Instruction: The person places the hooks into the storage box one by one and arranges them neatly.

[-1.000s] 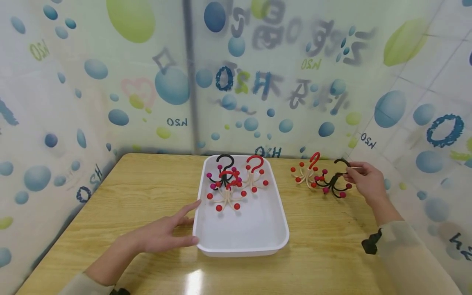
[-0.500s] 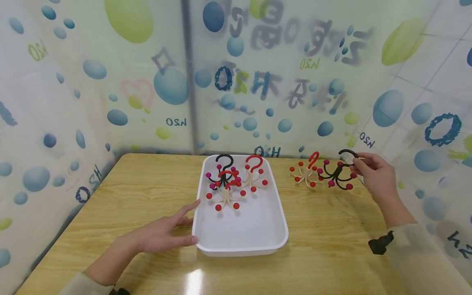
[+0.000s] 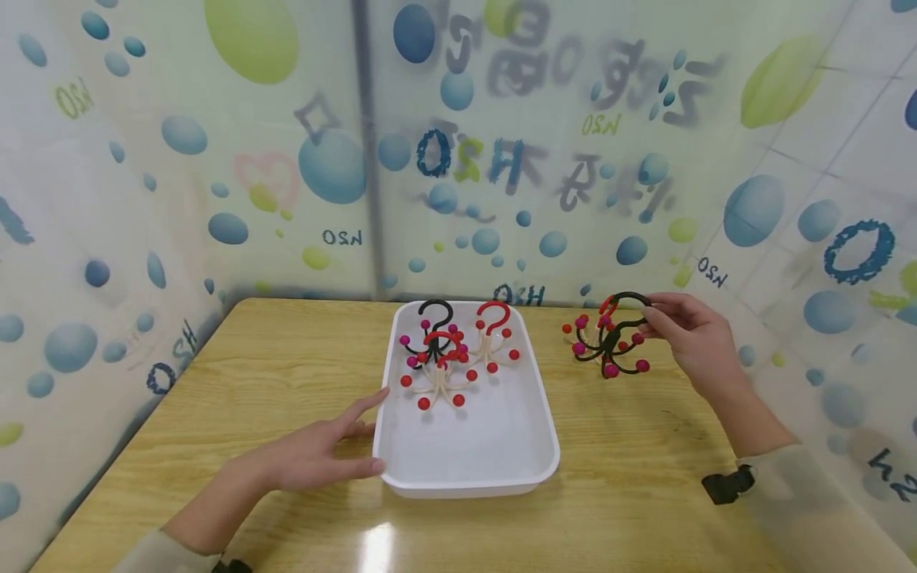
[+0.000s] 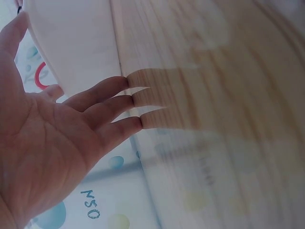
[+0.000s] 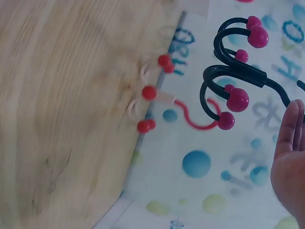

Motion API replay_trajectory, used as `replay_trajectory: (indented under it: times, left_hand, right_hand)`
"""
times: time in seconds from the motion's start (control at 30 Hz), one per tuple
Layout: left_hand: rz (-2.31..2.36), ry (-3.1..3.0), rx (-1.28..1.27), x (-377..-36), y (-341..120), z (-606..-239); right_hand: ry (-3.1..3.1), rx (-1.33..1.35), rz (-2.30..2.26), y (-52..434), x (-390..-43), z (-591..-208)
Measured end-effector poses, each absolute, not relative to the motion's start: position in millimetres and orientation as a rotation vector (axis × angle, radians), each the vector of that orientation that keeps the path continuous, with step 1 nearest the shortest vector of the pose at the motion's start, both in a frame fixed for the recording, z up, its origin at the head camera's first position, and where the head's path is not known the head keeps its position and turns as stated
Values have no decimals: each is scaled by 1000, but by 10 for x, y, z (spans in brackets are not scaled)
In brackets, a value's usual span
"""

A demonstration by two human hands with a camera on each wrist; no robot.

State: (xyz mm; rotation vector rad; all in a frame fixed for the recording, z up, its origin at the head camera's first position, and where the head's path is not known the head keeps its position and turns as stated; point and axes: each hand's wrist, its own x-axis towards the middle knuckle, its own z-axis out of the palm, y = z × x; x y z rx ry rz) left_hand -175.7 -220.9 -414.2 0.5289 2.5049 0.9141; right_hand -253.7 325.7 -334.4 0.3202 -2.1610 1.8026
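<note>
- The right hand pinches the black hook by its loop, lifted off the tabletop, right of the tray.
- A cream hook stands just behind it.
- The left hand, fingers spread flat, touches the tray's near left rim.
- Three hooks sit at the tray's far end.

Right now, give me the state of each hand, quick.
Left hand: open, straight fingers against the white tray.
Right hand: pinching the black hook hanger, lifted off the table.
</note>
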Motion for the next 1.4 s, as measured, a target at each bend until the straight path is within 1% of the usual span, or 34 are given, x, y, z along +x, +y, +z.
replay_trajectory:
  times: [0.37,0.83,1.07,1.4]
  left_hand:
    - [915,2497,520,-1748,-2207,-4129]
    - [911,2502,513,-1751,-2212,-4141]
    - [911,2501,515,-1748,-2213,-4142]
    - [915,2508,547,-1746,-2213,-4120]
  right_hand:
    - [-2385,436,1564,2623,-2491,-3264]
    - [-2414,474,1664,2026,-2622,-3436]
    - [-2436,476,1691,1874,-2680,-3568]
    - [-2521,439,1625,1839,-2720,-3701]
